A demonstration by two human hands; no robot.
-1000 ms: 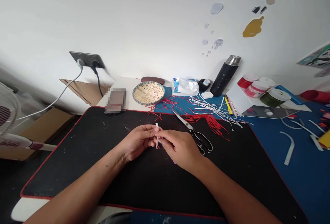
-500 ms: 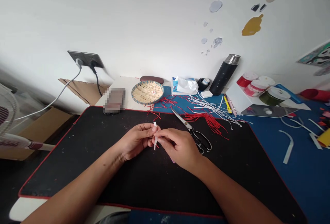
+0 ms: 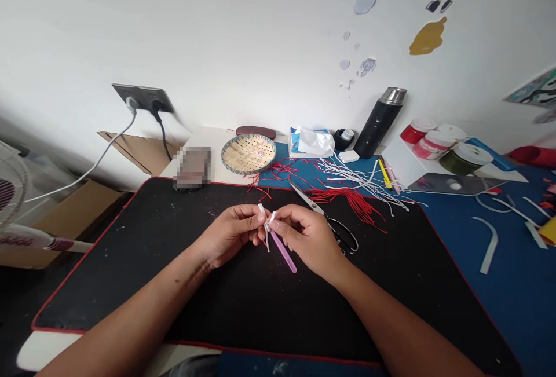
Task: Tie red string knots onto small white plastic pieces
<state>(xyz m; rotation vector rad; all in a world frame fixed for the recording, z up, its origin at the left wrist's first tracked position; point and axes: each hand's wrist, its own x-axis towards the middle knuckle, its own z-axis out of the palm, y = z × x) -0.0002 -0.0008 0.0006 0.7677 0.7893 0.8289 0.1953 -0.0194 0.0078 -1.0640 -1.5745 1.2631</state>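
Note:
My left hand (image 3: 230, 235) and my right hand (image 3: 308, 238) meet above a black desk mat (image 3: 130, 275) with a red edge. Between their fingertips is a narrow white paper strip (image 3: 266, 227), bent so that its ends splay out. My left fingers pinch this strip. A slim pink stick (image 3: 283, 252) runs down and to the right from my right fingers, which appear to hold it. A few red threads show near the strip. Open black-handled scissors (image 3: 336, 229) lie just beyond my right hand.
A bunch of red threads (image 3: 351, 200) and white cords (image 3: 360, 180) lie beyond the scissors. A woven basket (image 3: 248, 154), tissue box (image 3: 310, 142) and black flask (image 3: 377, 122) stand at the back. A blue mat (image 3: 512, 290) holds curved white strips (image 3: 489, 244).
The white strip now looks bent with splayed ends, not straight. The pink stick now shows clearly below my right hand, and my right hand has moved up and closer to the strip.

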